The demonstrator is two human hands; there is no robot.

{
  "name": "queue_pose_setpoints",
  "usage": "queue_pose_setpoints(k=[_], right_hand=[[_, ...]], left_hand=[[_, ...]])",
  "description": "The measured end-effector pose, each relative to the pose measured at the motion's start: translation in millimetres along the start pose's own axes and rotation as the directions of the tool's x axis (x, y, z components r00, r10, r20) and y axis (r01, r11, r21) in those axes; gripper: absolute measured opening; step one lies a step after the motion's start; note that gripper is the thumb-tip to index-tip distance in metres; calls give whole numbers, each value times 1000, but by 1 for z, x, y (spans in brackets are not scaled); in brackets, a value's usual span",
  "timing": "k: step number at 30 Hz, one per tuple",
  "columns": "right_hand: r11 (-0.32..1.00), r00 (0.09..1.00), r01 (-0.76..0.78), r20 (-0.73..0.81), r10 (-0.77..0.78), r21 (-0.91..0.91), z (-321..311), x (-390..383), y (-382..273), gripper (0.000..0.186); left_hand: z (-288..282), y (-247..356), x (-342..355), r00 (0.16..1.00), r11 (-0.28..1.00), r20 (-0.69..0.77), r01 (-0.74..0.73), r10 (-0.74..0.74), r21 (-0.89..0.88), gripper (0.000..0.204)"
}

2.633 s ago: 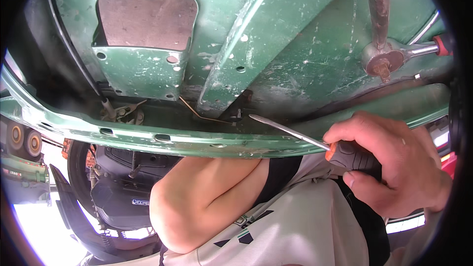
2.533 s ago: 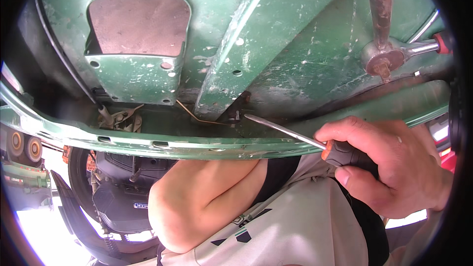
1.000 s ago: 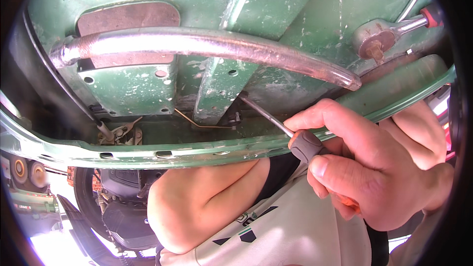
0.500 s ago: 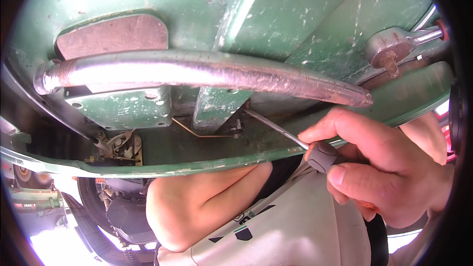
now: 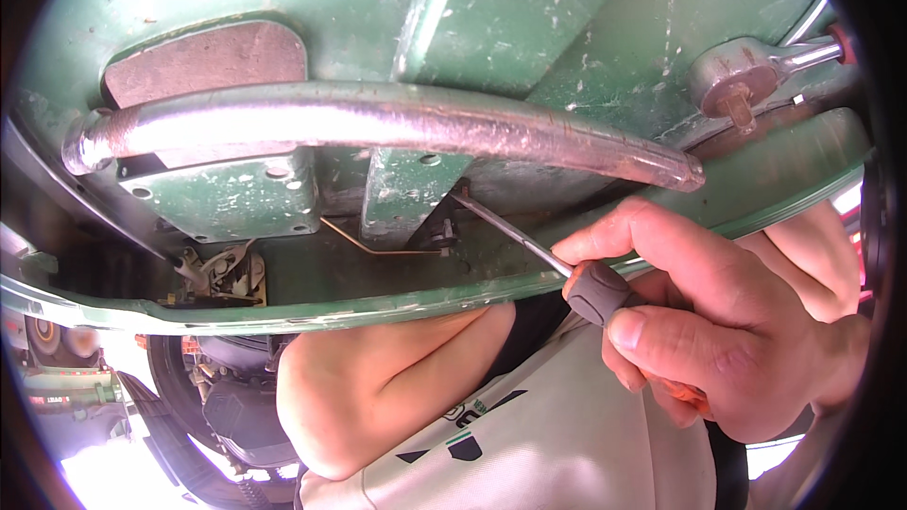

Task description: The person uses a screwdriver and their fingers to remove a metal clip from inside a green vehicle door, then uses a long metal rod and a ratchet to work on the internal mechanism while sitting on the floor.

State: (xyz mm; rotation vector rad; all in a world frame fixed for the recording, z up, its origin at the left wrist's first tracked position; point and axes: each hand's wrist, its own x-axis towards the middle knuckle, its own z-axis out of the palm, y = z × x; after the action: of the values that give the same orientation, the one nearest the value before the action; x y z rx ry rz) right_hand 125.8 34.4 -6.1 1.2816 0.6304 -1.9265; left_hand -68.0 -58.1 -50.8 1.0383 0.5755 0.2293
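My right hand (image 5: 709, 321) grips a screwdriver (image 5: 595, 293) with a grey and orange handle. Its steel blade angles up-left into a shadowed gap beside a green channel (image 5: 406, 198), its tip near a small dark fitting (image 5: 447, 236). A curved, rust-speckled metal tube (image 5: 397, 123) lies crosswise on the green metal panel (image 5: 510, 19), above my right hand. My left hand is not in view.
A ratchet (image 5: 732, 80) sits at upper right. A thin bent line (image 5: 364, 241) and metal linkage (image 5: 227, 274) lie behind the curved green rim (image 5: 283, 316). Below are a bent bare knee (image 5: 316, 387), pale cloth (image 5: 529, 444) and black machinery (image 5: 231, 406).
The tube, earlier upright at upper right by the ratchet, lies crosswise over the panel. My right hand has moved left, and the screwdriver tip has gone up into the gap.
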Motion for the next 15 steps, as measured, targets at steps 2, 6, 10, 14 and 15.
queue_pose_setpoints(k=[2,6,10,14,15], right_hand=[[919,979,-205,49,200,336,9,4,5,28],[949,933,312,-177,-315,-43,20,-1,13,31],[840,978,-192,32,205,508,22,-10,8,43],[688,970,-185,21,241,702,40,-12,12,46],[702,973,-160,-10,232,693,41,-12,11,46]], left_hand=[[-2,7,0,997,996,18,82,-81,-28,30],[1,17,6,923,916,177,368,-340,-160,29],[23,-11,-13,994,927,-11,93,-104,-362,30],[10,-8,-13,988,992,149,64,-47,-113,28],[11,-5,-12,994,998,112,-10,16,-59,28]])
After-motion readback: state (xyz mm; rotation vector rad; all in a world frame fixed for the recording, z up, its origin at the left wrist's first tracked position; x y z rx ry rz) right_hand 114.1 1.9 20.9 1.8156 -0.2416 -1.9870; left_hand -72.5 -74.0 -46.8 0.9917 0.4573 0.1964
